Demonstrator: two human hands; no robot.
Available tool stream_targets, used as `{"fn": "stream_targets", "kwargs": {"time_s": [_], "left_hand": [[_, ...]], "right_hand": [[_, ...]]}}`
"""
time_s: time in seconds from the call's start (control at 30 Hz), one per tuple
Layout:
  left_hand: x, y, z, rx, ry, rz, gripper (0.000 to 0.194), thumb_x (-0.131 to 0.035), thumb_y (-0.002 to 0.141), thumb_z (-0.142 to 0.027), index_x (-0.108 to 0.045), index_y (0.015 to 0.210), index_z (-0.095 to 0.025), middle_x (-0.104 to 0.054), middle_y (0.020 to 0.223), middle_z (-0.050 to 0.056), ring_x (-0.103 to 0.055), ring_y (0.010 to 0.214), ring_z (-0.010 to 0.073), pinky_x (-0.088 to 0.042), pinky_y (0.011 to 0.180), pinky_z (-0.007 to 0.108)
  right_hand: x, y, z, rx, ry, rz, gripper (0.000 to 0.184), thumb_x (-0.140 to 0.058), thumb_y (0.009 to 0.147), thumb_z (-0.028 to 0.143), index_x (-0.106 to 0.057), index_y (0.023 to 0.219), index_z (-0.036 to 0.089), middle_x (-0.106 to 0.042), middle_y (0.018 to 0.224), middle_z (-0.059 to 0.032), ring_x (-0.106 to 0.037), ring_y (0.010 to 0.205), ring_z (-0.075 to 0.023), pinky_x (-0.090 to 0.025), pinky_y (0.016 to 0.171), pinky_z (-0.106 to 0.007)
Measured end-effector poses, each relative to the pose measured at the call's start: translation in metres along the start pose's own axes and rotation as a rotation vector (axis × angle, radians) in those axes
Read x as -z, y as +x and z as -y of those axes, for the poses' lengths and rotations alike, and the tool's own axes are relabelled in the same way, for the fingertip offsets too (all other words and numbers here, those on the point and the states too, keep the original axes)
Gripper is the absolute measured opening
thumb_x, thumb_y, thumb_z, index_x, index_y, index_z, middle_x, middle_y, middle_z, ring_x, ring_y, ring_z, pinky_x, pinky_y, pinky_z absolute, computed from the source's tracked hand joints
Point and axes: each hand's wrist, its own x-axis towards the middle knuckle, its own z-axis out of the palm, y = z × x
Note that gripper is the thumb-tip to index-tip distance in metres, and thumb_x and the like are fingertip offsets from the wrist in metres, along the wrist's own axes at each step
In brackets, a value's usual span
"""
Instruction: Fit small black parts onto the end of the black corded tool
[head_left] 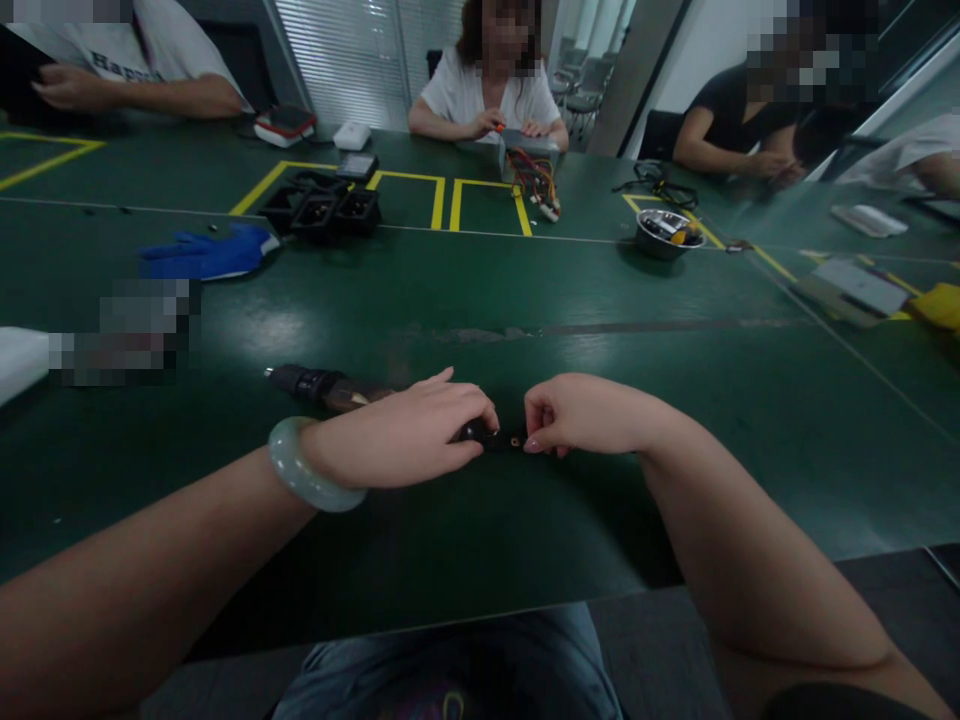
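Observation:
A dark electric screwdriver [304, 383] with a metal tip lies on the green table, its tip pointing left. My left hand [420, 430], wearing a pale bangle, lies over its body, with fingers curled around the black rear end [474, 430]. Just right of that end, my right hand [559, 415] is closed in a pinch. At its fingertips shows a small dark connector-like piece [515, 441] with a copper-coloured end. A narrow gap parts the two hands; whether the pieces touch there I cannot tell.
A blue glove [210, 252] and black plastic housings [322, 205] lie ahead on the left. Farther right stands a metal bowl [667, 235] of small parts. Across the table a person handles a metal box [529, 150] with coloured wires. Other people sit on both sides.

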Motion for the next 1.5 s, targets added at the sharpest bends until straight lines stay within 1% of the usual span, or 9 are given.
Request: {"fn": "stream_targets", "kwargs": {"time_s": [0.13, 0.37, 0.57, 0.67, 0.83, 0.93, 1.07, 1.2, 1.5], "left_hand": [[0.011, -0.008, 0.015, 0.032, -0.002, 0.042, 0.049, -0.058, 0.084, -0.044, -0.048, 0.130, -0.030, -0.052, 0.132, 0.002, -0.055, 0.112, 0.0185, -0.040, 0.095, 0.029], [0.024, -0.009, 0.035, 0.108, 0.035, 0.083, 0.041, -0.066, 0.075, -0.051, -0.061, 0.107, -0.027, -0.061, 0.104, 0.001, -0.060, 0.091, 0.0181, -0.044, 0.076, 0.027], [0.003, 0.006, 0.026, 0.295, 0.202, -0.262, 0.042, -0.066, 0.078, -0.048, -0.052, 0.105, -0.020, -0.052, 0.112, 0.006, -0.057, 0.077, 0.0167, -0.046, 0.065, 0.029], [-0.008, 0.014, 0.023, 0.245, 0.341, -0.352, 0.039, -0.061, 0.084, -0.042, -0.048, 0.111, -0.017, -0.048, 0.118, 0.009, -0.058, 0.082, 0.0186, -0.047, 0.069, 0.032], [-0.014, 0.018, 0.016, 0.077, 0.416, -0.376, 0.032, -0.048, 0.093, -0.037, -0.046, 0.115, -0.014, -0.047, 0.123, 0.013, -0.053, 0.106, 0.0264, -0.046, 0.086, 0.039], [-0.017, 0.015, 0.006, 0.119, 0.320, -0.392, 0.023, -0.041, 0.096, -0.032, -0.049, 0.109, -0.015, -0.052, 0.114, 0.010, -0.055, 0.100, 0.0233, -0.047, 0.084, 0.038], [-0.023, 0.015, -0.004, 0.161, 0.234, -0.413, 0.024, -0.048, 0.092, -0.033, -0.051, 0.111, -0.018, -0.053, 0.109, 0.008, -0.056, 0.093, 0.0208, -0.048, 0.080, 0.035], [-0.026, 0.022, -0.003, 0.134, 0.281, -0.412, 0.037, -0.054, 0.089, -0.037, -0.049, 0.123, -0.022, -0.051, 0.118, 0.009, -0.055, 0.103, 0.0246, -0.046, 0.086, 0.039], [-0.026, 0.031, -0.014, 0.191, 0.401, -0.418, 0.021, -0.051, 0.091, -0.031, -0.055, 0.107, -0.019, -0.054, 0.107, 0.009, -0.057, 0.096, 0.0236, -0.046, 0.079, 0.037]], "right_hand": [[-0.003, -0.003, 0.003, 0.002, -0.037, -0.005, 0.015, -0.066, 0.077, 0.035, -0.065, 0.083, 0.021, -0.068, 0.073, 0.0021, -0.062, 0.061, -0.0113, -0.041, 0.055, -0.022], [-0.001, 0.002, -0.002, -0.036, -0.036, -0.091, 0.014, -0.067, 0.077, 0.034, -0.066, 0.083, 0.021, -0.068, 0.074, 0.0016, -0.061, 0.060, -0.0110, -0.040, 0.054, -0.022], [0.008, 0.009, -0.014, -0.120, -0.021, -0.332, 0.017, -0.065, 0.079, 0.035, -0.064, 0.084, 0.019, -0.068, 0.076, 0.0016, -0.060, 0.058, -0.0095, -0.040, 0.053, -0.022], [0.010, 0.013, -0.020, -0.140, -0.009, -0.385, 0.017, -0.065, 0.079, 0.035, -0.064, 0.085, 0.019, -0.067, 0.075, 0.0015, -0.060, 0.057, -0.0093, -0.040, 0.054, -0.022], [0.010, 0.013, -0.021, -0.153, -0.006, -0.452, 0.019, -0.065, 0.078, 0.037, -0.064, 0.085, 0.019, -0.066, 0.070, 0.0012, -0.059, 0.057, -0.0101, -0.039, 0.053, -0.022], [0.010, 0.009, -0.018, -0.145, -0.030, -0.469, 0.018, -0.065, 0.078, 0.037, -0.065, 0.084, 0.020, -0.065, 0.069, 0.0016, -0.058, 0.057, -0.0104, -0.037, 0.053, -0.023], [0.009, 0.005, -0.012, -0.130, -0.132, -0.483, 0.016, -0.066, 0.077, 0.036, -0.065, 0.082, 0.021, -0.063, 0.068, 0.0023, -0.057, 0.060, -0.0110, -0.035, 0.054, -0.024], [0.006, 0.005, -0.007, -0.112, -0.249, -0.520, 0.012, -0.067, 0.076, 0.034, -0.066, 0.078, 0.022, -0.064, 0.075, 0.0013, -0.056, 0.066, -0.0126, -0.033, 0.055, -0.026], [0.003, 0.004, -0.001, -0.090, -0.261, -0.536, 0.011, -0.066, 0.076, 0.032, -0.067, 0.073, 0.022, -0.064, 0.071, 0.0008, -0.055, 0.065, -0.0135, -0.033, 0.055, -0.026]]}}
